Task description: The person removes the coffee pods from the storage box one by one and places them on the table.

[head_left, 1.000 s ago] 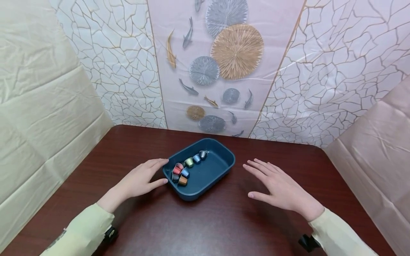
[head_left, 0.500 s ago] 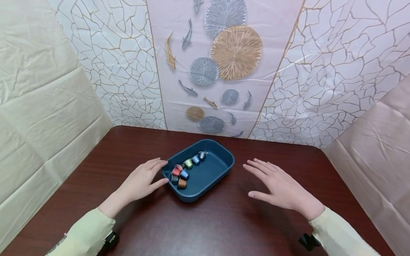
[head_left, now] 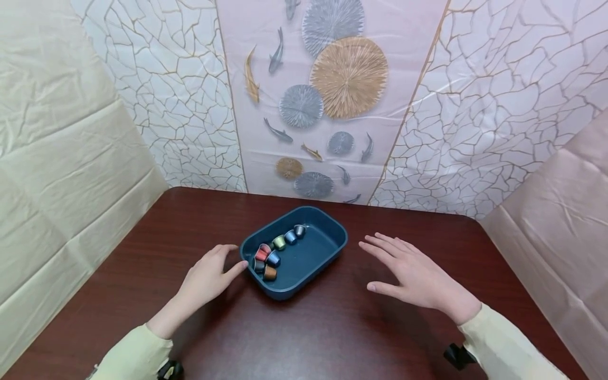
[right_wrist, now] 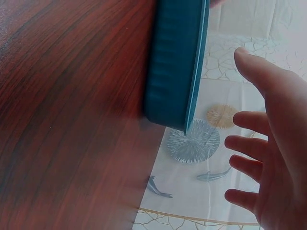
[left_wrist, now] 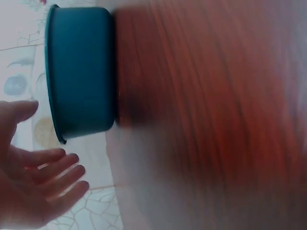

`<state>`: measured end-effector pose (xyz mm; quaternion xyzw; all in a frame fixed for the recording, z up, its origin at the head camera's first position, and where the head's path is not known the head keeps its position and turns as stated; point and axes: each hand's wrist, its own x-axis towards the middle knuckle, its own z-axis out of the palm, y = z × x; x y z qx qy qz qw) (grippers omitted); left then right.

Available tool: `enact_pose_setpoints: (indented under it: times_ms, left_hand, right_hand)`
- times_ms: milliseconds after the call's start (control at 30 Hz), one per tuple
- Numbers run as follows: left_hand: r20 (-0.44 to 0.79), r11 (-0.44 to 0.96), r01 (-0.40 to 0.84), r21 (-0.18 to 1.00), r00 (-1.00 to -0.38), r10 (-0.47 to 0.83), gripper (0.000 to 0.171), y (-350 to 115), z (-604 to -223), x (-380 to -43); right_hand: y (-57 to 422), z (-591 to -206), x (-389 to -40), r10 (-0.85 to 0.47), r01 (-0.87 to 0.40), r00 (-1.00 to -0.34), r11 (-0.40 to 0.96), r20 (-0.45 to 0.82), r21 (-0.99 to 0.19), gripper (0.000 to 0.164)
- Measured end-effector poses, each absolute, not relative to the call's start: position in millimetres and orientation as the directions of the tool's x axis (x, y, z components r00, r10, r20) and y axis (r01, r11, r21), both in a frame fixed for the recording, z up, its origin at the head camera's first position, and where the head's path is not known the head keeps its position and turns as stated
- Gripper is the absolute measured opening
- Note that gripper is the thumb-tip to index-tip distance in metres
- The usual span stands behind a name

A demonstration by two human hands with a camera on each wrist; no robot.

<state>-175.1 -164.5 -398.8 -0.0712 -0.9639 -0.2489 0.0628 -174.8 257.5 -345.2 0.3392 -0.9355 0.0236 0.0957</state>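
A dark blue rectangular bin (head_left: 309,258) sits at an angle on the table. Along its left side lie several coffee capsules: red (head_left: 261,254), blue (head_left: 273,258), orange-brown (head_left: 269,273), green (head_left: 279,242) and dark ones (head_left: 300,230). My left hand (head_left: 206,277) is beside the bin's left end, thumb and index finger spread and thumb tip close to the rim. In the left wrist view, this hand (left_wrist: 29,177) appears apart from the bin wall (left_wrist: 81,72). To the bin's right hovers my right hand (head_left: 418,274), fingers spread, holding nothing.
The dark red-brown wooden table (head_left: 304,338) extends around the bin. Behind it hangs a patterned cloth backdrop (head_left: 266,148), and pale cloth walls (head_left: 71,184) rise on the left and right. Black wrist straps (head_left: 459,357) show at both sleeves.
My left hand has drawn back a little toward me, its fingers leaving the bin's left rim. The right hand has hardly moved. The bin and capsules look nearly the same.
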Motion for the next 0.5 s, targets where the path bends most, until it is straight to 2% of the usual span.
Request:
enact_pose_setpoints:
  times_ms: [133, 333, 500]
  left_hand:
    - [0.086, 0.833, 0.072, 0.549, -0.996, 0.03, 0.049, -162.8, -397.8, -168.1]
    - [0.028, 0.7, 0.027, 0.713, -1.0, 0.01, 0.038, -153.6, -402.6, -158.9]
    - [-0.008, 0.619, -0.01, 0.786, -1.0, -0.006, 0.036, -142.8, -408.2, -152.6]
  right_hand:
    - [256.5, -340.4, -174.7, -0.644, -0.652, -0.735, 0.757, 0.212, 0.04, 0.078]
    - [250.4, -329.3, -177.2, -0.657, -0.664, -0.724, 0.746, 0.211, 0.049, 0.079]
    - [241.8, -322.0, -181.4, -0.668, -0.674, -0.717, 0.737, 0.2, 0.043, 0.079]
